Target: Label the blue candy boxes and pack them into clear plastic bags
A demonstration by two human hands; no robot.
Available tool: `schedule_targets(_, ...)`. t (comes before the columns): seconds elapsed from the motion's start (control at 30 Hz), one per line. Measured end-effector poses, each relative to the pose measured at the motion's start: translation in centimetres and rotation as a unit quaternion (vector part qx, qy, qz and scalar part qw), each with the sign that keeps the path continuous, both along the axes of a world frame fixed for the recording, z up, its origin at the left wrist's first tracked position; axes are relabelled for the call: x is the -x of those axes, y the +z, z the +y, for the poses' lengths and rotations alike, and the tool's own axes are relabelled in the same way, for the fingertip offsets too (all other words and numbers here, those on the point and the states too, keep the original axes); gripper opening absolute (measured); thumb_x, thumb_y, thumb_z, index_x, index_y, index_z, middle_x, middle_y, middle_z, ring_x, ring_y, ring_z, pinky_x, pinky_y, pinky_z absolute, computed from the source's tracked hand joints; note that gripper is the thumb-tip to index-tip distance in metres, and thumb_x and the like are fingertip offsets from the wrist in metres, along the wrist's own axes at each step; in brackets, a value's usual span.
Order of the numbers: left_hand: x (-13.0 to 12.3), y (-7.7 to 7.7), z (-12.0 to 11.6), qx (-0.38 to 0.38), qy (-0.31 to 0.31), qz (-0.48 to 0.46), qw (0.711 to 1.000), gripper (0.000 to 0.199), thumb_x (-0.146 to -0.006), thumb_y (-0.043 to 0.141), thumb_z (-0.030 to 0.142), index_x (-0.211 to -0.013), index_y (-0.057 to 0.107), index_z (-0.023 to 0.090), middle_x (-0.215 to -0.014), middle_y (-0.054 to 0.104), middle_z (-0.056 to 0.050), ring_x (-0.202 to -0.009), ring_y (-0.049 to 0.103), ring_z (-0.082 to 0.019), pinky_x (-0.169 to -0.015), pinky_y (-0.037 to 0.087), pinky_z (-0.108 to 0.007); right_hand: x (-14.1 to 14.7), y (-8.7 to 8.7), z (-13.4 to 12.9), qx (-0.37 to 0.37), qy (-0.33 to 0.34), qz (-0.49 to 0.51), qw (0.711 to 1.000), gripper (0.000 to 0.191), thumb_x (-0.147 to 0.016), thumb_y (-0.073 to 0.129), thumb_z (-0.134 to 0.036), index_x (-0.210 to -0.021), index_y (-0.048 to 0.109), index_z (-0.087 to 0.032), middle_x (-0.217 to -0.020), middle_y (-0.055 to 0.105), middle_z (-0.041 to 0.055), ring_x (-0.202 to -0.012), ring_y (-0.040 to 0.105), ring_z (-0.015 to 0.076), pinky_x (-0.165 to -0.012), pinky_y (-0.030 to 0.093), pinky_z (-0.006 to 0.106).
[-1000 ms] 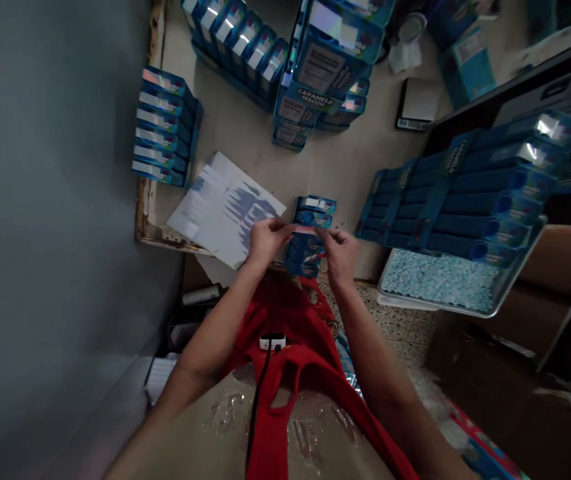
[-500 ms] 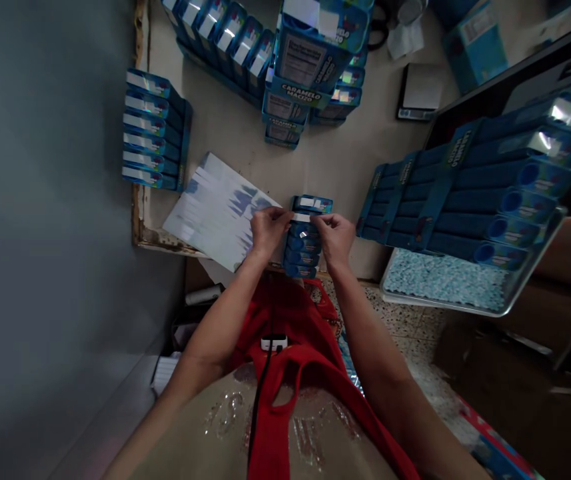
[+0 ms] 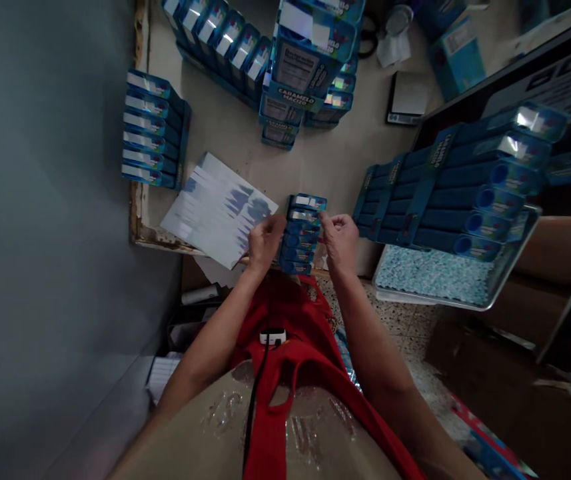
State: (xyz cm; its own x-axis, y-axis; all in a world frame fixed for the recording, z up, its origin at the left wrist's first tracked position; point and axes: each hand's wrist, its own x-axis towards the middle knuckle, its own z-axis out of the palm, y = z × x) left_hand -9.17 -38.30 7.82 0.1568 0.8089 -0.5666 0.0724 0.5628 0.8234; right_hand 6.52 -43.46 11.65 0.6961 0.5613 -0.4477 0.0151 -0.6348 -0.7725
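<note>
A row of small blue boxes point(image 3: 299, 243) stands near the table's front edge, between my hands. White strips show on the top faces of the two farthest boxes. My left hand point(image 3: 265, 241) is just left of the row, fingers curled together, slightly blurred, with nothing visible in them. At the row's right side my right hand point(image 3: 339, 239) has its fingers closed, the tips at the end of the second box from the back. Whether they pinch anything there is hidden. A sheet of white label strips point(image 3: 215, 210) with bluish gaps lies beside my left hand.
More blue boxes point(image 3: 150, 130) stand in a row at left, with another row point(image 3: 220, 50) and a stack point(image 3: 298, 63) behind. Long blue boxes point(image 3: 435, 187) are piled at right over a metal tray point(image 3: 508, 283) of pale blue pieces. A small scale point(image 3: 408, 97) sits farther back.
The white strip that both hands held over the second box now appears to lie on it. My left hand has drawn back left and my right hand slightly right, off the strip's ends.
</note>
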Motion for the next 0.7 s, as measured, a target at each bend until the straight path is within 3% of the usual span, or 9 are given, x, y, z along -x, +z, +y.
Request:
schedule_targets(0.1, 0.4, 0.9, -0.7, 0.037, -0.087, -0.085, 0.992, 0.046, -0.070, 0.086, 0.040, -0.109, 0.077, 0.017, -0.097, 0.077, -0.006, -0.083, 0.069, -0.019, -0.070, 0.054, -0.028, 1.0, 0.6, 0.2, -0.022, -0.020, 0.012, 0.999, 0.051, -0.075, 0.073, -0.070, -0.072, 0.047, -0.027, -0.060, 0.048, -0.0064, -0.055, 0.046, 0.0132, -0.051, 0.037, 0.027)
schedule_targets(0.17, 0.4, 1.1, -1.0, 0.067, -0.116, -0.086, 0.987, 0.046, -0.063, 0.091, 0.040, -0.099, 0.078, 0.016, -0.087, 0.076, -0.005, -0.075, 0.068, -0.017, -0.067, 0.054, -0.027, 1.4, 0.8, 0.0, -0.029, -0.021, 0.028, 0.999, 0.048, -0.076, 0.074, -0.067, -0.073, 0.049, -0.026, -0.060, 0.050, -0.0067, -0.054, 0.047, 0.0129, -0.052, 0.038, 0.027)
schedule_targets(0.27, 0.7, 1.0, -1.1, 0.101, -0.108, -0.071, 0.986, 0.036, -0.064, 0.089, 0.045, -0.079, 0.076, 0.015, -0.068, 0.069, -0.001, -0.059, 0.059, -0.012, -0.061, 0.051, -0.026, 1.5, 1.0, -0.8, -0.040, -0.033, 0.079, 0.995, 0.045, -0.072, 0.080, -0.060, -0.082, 0.053, -0.026, -0.063, 0.056, -0.0073, -0.056, 0.053, 0.0134, -0.054, 0.040, 0.026)
schedule_targets(0.33, 1.2, 1.0, -0.8, 0.113, -0.101, -0.063, 0.986, 0.035, -0.064, 0.088, 0.046, -0.075, 0.075, 0.015, -0.064, 0.067, 0.001, -0.056, 0.057, -0.011, -0.060, 0.051, -0.026, 1.5, 1.0, -1.5, -0.049, -0.038, 0.122, 0.991, 0.050, -0.062, 0.088, -0.050, -0.091, 0.057, -0.025, -0.068, 0.064, -0.0068, -0.061, 0.060, 0.0144, -0.060, 0.046, 0.026)
schedule_targets(0.47, 1.8, 1.1, 0.7, 0.073, -0.151, 0.014, 0.986, 0.030, -0.068, 0.086, 0.042, -0.070, 0.074, 0.015, -0.056, 0.063, 0.001, -0.053, 0.055, -0.011, -0.055, 0.045, -0.024, 1.5, 0.4, -2.4, -0.048, -0.042, 0.102, 0.993, 0.050, -0.059, 0.087, -0.041, -0.095, 0.057, -0.023, -0.074, 0.072, -0.0026, -0.071, 0.069, 0.0186, -0.073, 0.053, 0.032)
schedule_targets(0.7, 0.8, 1.6, 3.2, -0.026, -0.237, 0.145, 0.960, 0.025, -0.082, 0.074, 0.038, -0.071, 0.077, 0.016, -0.055, 0.064, 0.000, -0.054, 0.055, -0.012, -0.056, 0.039, -0.024, 1.6, -1.9, -1.1, -0.024, -0.041, -0.023, 0.999, 0.039, -0.066, 0.078, -0.046, -0.088, 0.055, -0.024, -0.073, 0.069, -0.0027, -0.070, 0.068, 0.0193, -0.075, 0.053, 0.034)
